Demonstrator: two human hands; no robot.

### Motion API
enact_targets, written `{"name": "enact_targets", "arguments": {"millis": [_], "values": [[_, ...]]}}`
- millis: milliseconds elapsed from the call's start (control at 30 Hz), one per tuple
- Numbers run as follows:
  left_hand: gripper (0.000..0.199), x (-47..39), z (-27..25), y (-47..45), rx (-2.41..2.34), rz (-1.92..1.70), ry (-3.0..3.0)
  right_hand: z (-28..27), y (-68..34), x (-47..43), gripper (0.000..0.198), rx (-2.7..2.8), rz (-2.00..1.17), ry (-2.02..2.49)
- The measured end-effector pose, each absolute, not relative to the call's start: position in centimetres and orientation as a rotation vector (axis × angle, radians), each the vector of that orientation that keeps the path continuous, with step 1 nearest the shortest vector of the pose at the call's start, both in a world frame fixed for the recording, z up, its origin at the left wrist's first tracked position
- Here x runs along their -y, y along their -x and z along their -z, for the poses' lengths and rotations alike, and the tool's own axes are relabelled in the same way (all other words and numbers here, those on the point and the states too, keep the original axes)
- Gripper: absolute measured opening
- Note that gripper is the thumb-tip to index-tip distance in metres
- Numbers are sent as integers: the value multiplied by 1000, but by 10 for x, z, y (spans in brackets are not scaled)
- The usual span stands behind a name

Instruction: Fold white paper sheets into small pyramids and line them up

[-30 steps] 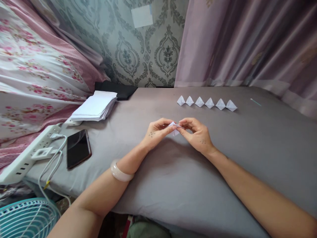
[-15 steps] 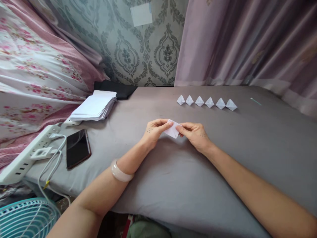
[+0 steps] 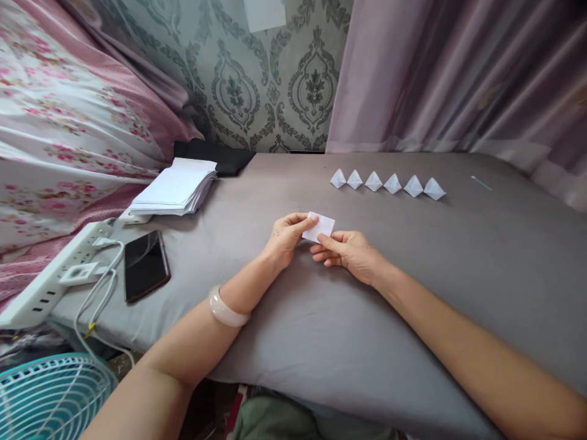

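Observation:
A small white folded paper [image 3: 324,226] is held just above the grey cloth-covered surface [image 3: 293,330]. My left hand [image 3: 287,237] pinches its left side, thumb on top and fingers underneath. At the lower right edge, my right hand [image 3: 348,249] grips the paper between thumb and fingers, with some fingertips reaching beneath it. Beyond my hands, several white folded paper shapes [image 3: 373,181] with pointed tops stand in a row.
At the left lie a stack of white paper [image 3: 172,189], a dark folder-like item [image 3: 224,157] and a phone [image 3: 145,267]. A power strip [image 3: 55,278] with cables runs along the left edge, above a teal fan [image 3: 50,397]. A thin stick [image 3: 481,183] lies far right.
The paper has turned from a tilted diamond to a flatter rectangle. My right hand has shifted left and down to its lower edge. The whole view has tipped slightly downward.

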State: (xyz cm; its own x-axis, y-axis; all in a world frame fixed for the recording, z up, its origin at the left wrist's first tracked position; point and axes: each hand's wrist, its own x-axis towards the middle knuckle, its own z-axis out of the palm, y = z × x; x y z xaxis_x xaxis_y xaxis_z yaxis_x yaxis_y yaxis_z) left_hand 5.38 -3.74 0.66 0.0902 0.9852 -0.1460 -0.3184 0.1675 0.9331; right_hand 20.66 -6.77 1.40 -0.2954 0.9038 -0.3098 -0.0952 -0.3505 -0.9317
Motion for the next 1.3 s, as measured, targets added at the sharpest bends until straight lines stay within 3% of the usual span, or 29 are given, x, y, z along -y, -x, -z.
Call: {"name": "enact_targets", "arguments": {"millis": [400, 600, 933, 1167, 1300], "values": [[31, 37, -9, -44, -818, -947, -886, -16, -228, 58, 38, 1523, -1644, 1227], [30, 39, -13, -36, -854, -702, -1116, -26, -238, 58, 34, 1728, -1713, 1231], [31, 38, -3, -52, -856, -944, -849, -10, -221, 53, 33, 1200, -1387, 1217], [29, 42, -8, -44, -987, -662, -1082, -13, -234, 47, 24, 1602, -1332, 1288], [27, 41, -8, -48, -1012, -776, -1013, -17, -235, 48, 35, 1468, -1424, 1257]]}}
